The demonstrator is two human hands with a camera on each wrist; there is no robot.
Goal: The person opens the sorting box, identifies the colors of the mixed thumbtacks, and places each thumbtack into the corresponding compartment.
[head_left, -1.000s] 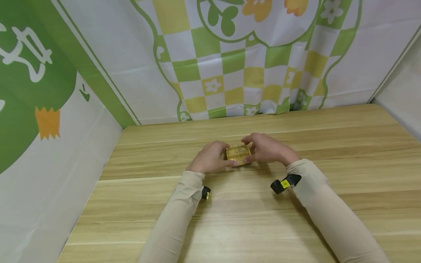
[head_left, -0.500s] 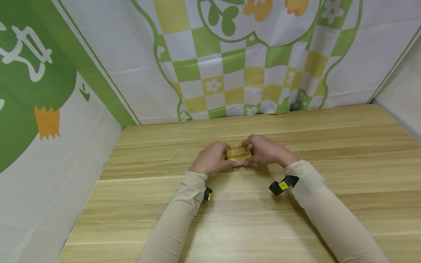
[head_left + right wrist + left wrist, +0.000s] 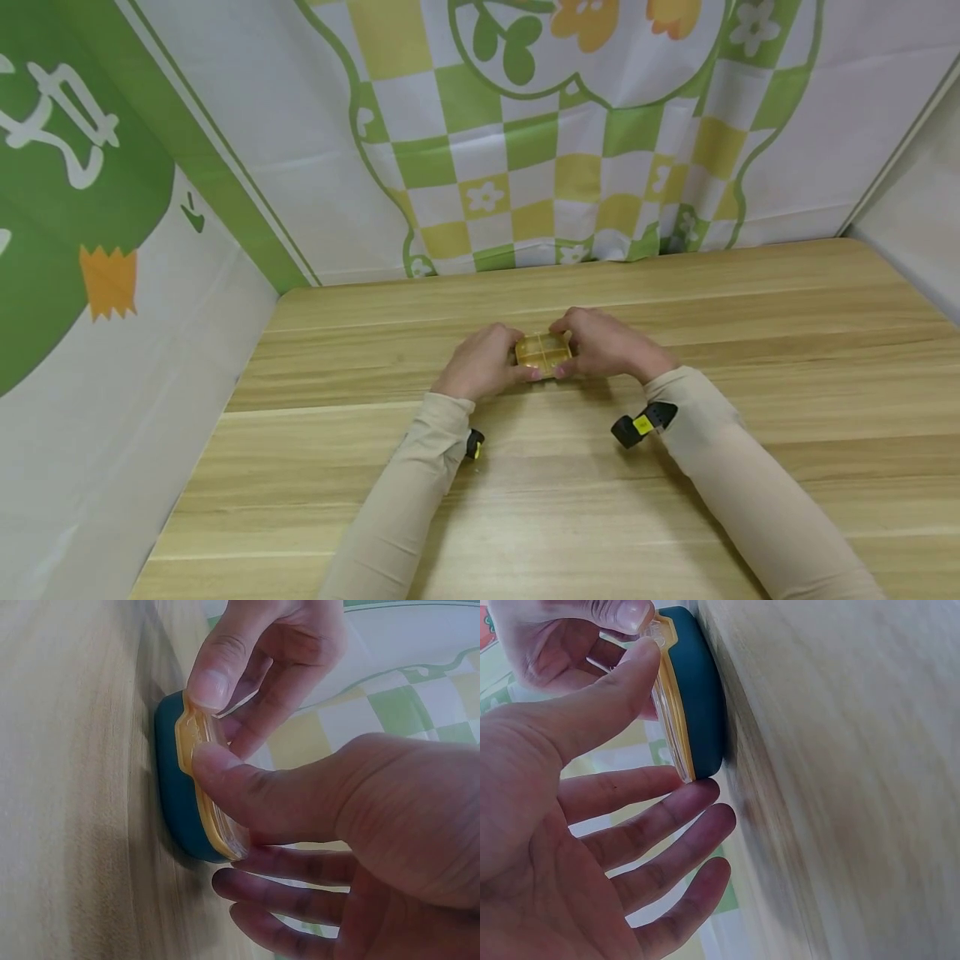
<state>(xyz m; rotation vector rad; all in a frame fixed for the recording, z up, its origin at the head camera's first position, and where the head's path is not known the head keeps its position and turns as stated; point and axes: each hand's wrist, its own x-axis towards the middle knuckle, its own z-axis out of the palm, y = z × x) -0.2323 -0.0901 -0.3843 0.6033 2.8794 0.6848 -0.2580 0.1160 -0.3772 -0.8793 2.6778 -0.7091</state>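
Note:
A small pill box sits on the wooden table between both hands. From above it looks amber, split into several compartments by a cross-shaped divider. Side on, in the left wrist view, the box has a dark teal base, a yellow rim and a clear lid. My left hand holds its left side, thumb at the front latch tab and fingers at the far side. On the other side my right hand grips it, with its thumb on the clear lid's front edge. The two thumbs lie close together.
The wooden table stretches out on all sides of the hands. Behind it hangs a green, yellow and white checked cloth. A white and green printed panel stands at the left; a pale wall is at the right.
The right thumb has shifted slightly left along the box's front edge toward the left thumb. Both forearms have moved a little; the box stays in place.

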